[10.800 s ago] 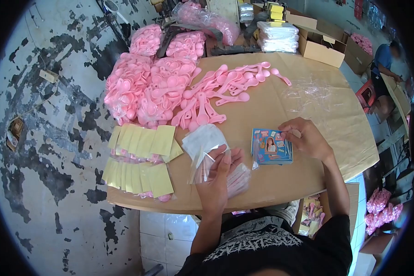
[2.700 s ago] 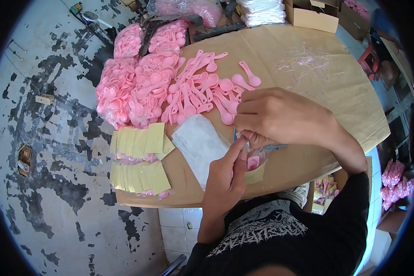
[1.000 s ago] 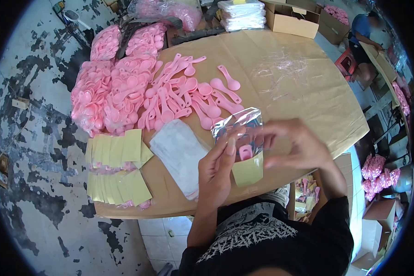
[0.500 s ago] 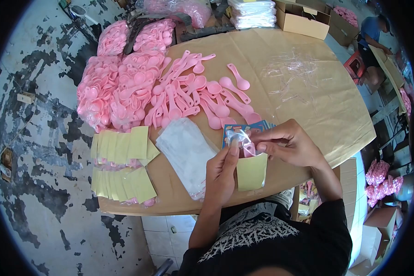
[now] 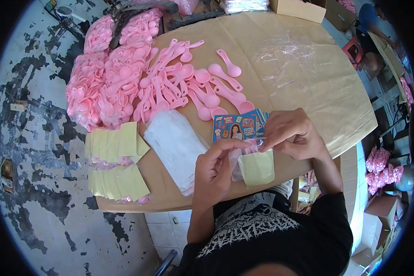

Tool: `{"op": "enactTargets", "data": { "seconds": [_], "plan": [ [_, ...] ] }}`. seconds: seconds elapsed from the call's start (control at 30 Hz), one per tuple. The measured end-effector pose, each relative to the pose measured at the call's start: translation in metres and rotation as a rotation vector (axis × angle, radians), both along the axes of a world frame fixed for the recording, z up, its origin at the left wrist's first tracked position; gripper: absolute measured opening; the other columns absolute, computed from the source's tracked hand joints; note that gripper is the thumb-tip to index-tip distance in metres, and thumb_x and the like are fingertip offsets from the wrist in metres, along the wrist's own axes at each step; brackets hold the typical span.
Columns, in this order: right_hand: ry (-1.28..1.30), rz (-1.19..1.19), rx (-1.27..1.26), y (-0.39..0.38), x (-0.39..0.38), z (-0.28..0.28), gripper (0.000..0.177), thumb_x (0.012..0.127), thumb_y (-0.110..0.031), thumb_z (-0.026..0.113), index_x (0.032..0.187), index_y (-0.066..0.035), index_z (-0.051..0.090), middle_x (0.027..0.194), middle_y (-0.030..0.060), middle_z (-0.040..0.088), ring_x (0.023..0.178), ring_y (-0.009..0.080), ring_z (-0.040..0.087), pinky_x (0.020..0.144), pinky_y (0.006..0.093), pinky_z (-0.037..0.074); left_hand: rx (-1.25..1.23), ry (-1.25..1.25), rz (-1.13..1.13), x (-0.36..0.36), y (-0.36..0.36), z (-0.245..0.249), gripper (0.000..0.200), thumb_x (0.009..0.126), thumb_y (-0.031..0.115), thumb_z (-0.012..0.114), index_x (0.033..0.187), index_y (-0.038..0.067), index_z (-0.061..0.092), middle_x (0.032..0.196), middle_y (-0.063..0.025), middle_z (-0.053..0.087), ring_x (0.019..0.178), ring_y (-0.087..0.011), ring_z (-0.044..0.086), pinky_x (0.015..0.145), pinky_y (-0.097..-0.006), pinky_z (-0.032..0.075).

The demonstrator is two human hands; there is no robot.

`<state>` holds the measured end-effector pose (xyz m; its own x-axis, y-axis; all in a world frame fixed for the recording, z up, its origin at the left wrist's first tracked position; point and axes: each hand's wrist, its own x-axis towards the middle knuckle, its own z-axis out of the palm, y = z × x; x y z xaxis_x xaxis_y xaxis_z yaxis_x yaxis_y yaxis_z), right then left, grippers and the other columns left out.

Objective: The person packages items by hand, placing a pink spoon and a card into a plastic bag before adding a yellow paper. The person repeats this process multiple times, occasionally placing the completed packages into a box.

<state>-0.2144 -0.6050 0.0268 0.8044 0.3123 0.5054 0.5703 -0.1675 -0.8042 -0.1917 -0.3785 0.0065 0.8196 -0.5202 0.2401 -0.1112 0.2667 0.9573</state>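
In front of my body I hold a clear plastic bag (image 5: 236, 169) with a pale yellow card (image 5: 257, 168) in it; a bit of pink shows near its top edge. My left hand (image 5: 212, 174) is closed at the bag's left side, thumb and forefinger by its upper edge. My right hand (image 5: 295, 135) pinches the top of the bag at the right. Just beyond the bag lie blue printed cards (image 5: 223, 128), partly hidden by my right hand. To the left of my left hand lies a stack of empty clear bags (image 5: 175, 149).
Loose pink spoons (image 5: 209, 99) lie beyond the cards, beside bulging bags of pink spoons (image 5: 89, 89). Rows of yellow-carded packs (image 5: 119, 181) lie at the left table edge. Thin plastic strips (image 5: 292, 57) lie at the far right. Another person (image 5: 370, 23) sits at upper right.
The bag has come up between my hands, and its pink contents show less at the top. My hands have moved slightly apart. The view has shifted a little.
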Motion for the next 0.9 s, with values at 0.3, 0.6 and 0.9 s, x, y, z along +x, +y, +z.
{"op": "enactTargets", "data": {
  "seconds": [0.3,0.6,0.9],
  "plan": [
    [-0.014,-0.037,-0.051,-0.008,-0.002,-0.001,0.021,0.069,0.006,0.062,0.084,-0.005,0.072,0.079,0.0056,0.071,0.076,0.0225,0.063,0.071,0.0337,0.049,0.180,-0.216,-0.032,0.001,0.001,-0.004,0.026,0.091,-0.007,0.043,0.106,0.001,0.063,0.073,-0.0017,0.058,0.055,-0.0022,0.038,0.053,-0.0180,0.034],
    [-0.042,-0.303,-0.129,-0.009,0.002,-0.005,0.011,0.083,-0.006,0.057,0.086,-0.002,0.067,0.083,0.0069,0.068,0.081,0.0222,0.064,0.077,0.0344,0.049,0.159,-0.016,0.050,-0.015,-0.011,0.001,0.015,0.083,-0.003,0.070,0.088,0.000,0.056,0.088,-0.0069,0.068,0.079,-0.0120,0.066,0.069,-0.0257,0.057],
    [0.154,-0.176,-0.214,0.033,-0.008,0.021,0.021,0.075,0.001,0.075,0.095,-0.001,0.068,0.079,0.0091,0.069,0.071,0.0131,0.066,0.066,0.0257,0.050,0.075,-0.010,0.114,-0.019,0.043,-0.003,0.034,0.078,-0.007,0.074,0.100,0.002,0.051,0.093,-0.0087,0.064,0.091,-0.0169,0.066,0.079,-0.0300,0.057]
  ]
}}
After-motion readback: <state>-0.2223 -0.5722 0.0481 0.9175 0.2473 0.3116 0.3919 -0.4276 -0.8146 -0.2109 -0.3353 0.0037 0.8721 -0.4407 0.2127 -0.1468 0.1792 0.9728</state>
